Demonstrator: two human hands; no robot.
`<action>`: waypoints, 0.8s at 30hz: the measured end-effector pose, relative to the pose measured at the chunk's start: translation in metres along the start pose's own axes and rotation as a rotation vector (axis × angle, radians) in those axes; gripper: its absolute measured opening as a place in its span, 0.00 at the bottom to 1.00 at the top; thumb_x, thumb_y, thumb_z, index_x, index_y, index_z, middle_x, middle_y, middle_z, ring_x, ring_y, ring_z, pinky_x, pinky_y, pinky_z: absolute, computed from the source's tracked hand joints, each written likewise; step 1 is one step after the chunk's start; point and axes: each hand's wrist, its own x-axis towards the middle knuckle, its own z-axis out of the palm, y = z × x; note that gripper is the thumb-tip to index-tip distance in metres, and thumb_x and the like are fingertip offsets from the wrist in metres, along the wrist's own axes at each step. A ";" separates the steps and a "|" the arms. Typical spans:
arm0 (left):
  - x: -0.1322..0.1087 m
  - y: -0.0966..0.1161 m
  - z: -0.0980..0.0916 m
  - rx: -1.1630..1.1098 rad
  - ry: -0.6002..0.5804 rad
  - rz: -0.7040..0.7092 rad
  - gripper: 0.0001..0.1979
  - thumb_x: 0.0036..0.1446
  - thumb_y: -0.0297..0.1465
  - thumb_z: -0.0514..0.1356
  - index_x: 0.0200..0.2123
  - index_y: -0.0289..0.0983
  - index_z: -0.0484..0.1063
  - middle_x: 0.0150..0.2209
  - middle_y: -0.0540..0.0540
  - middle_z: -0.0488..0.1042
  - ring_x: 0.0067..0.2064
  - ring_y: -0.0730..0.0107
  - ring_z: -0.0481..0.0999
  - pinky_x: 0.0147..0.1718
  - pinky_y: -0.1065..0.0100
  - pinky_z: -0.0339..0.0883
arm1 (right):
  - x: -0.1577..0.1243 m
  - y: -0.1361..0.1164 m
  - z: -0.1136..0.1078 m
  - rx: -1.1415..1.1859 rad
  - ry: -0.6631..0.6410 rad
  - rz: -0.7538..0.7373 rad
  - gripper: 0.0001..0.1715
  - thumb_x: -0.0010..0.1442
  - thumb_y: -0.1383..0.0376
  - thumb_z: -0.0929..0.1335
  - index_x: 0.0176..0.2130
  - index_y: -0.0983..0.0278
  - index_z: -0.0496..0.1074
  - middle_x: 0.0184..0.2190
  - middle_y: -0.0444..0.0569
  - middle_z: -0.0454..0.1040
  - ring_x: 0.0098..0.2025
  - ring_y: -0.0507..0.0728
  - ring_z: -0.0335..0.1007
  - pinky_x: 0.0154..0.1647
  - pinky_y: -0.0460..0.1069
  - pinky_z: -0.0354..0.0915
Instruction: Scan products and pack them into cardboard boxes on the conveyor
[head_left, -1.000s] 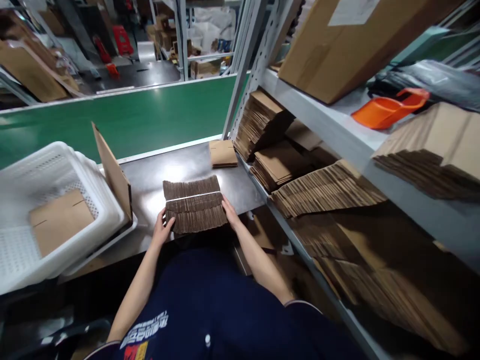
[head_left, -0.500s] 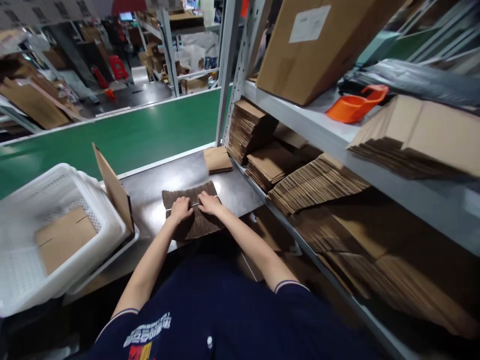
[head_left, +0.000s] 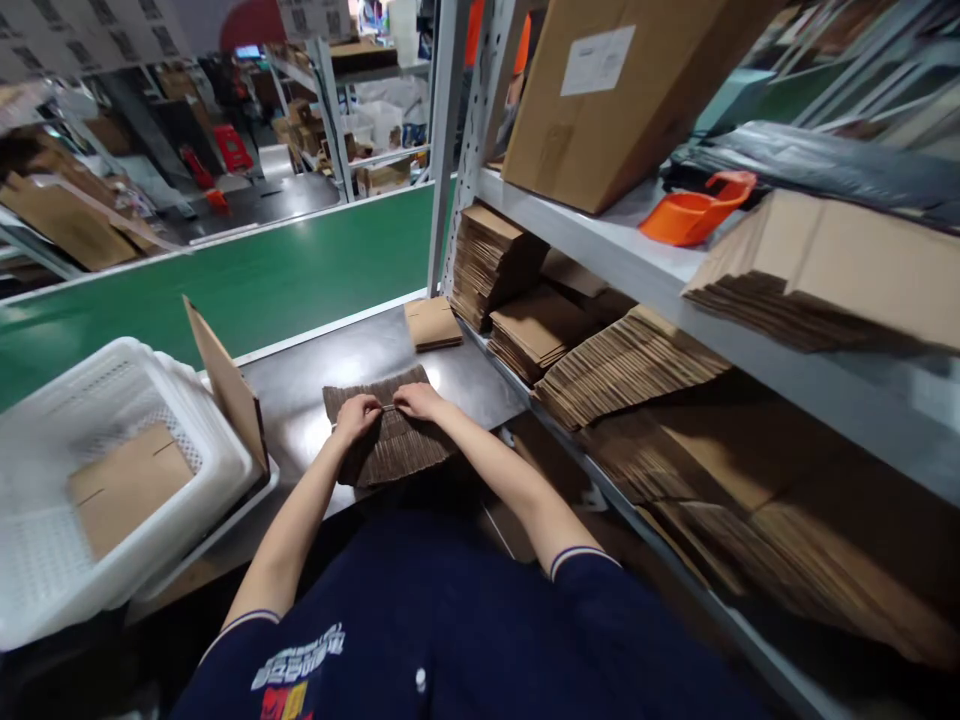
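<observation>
A bundle of flat cardboard pieces point(head_left: 397, 445) stands edge-up on the metal table, with a thin pale strap point(head_left: 388, 407) across its top. My left hand point(head_left: 358, 414) is closed on the strap at the bundle's left part. Just right of it, my right hand point(head_left: 417, 400) pinches the same strap, its fingers bent. A short stretch of strap shows between the two hands. Behind them, a small stack of cardboard point(head_left: 433, 324) lies near the table's far corner.
White baskets point(head_left: 225, 440) with cardboard point(head_left: 131, 485) inside stand at the left, an upright cardboard sheet point(head_left: 225, 380) beside them. A metal shelf point(head_left: 600, 235) at the right holds cardboard stacks, a large box point(head_left: 592, 120) and an orange holder point(head_left: 694, 212). Behind runs a green surface point(head_left: 322, 250).
Both hands have closed more tightly around the strap, and their fingers have drawn up from the bundle's top. The view has shifted slightly.
</observation>
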 end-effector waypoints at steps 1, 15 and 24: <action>-0.001 0.002 0.001 0.002 0.014 -0.008 0.11 0.65 0.30 0.60 0.45 0.41 0.84 0.48 0.43 0.83 0.50 0.56 0.81 0.49 0.60 0.71 | 0.002 0.003 0.000 0.008 -0.006 -0.010 0.15 0.70 0.65 0.67 0.51 0.59 0.82 0.53 0.52 0.83 0.53 0.61 0.78 0.50 0.50 0.67; -0.024 0.047 0.030 0.105 0.088 -0.272 0.18 0.68 0.44 0.63 0.53 0.38 0.73 0.45 0.35 0.83 0.47 0.44 0.83 0.43 0.57 0.69 | 0.018 0.017 0.011 0.160 -0.002 0.006 0.11 0.68 0.58 0.72 0.44 0.60 0.83 0.42 0.49 0.85 0.42 0.58 0.77 0.39 0.47 0.60; -0.005 0.043 0.017 0.093 0.007 -0.209 0.11 0.69 0.39 0.60 0.41 0.40 0.79 0.43 0.38 0.83 0.46 0.49 0.81 0.43 0.60 0.68 | 0.021 0.030 0.007 0.318 -0.042 -0.061 0.09 0.65 0.64 0.73 0.42 0.61 0.86 0.37 0.45 0.85 0.38 0.54 0.77 0.39 0.45 0.63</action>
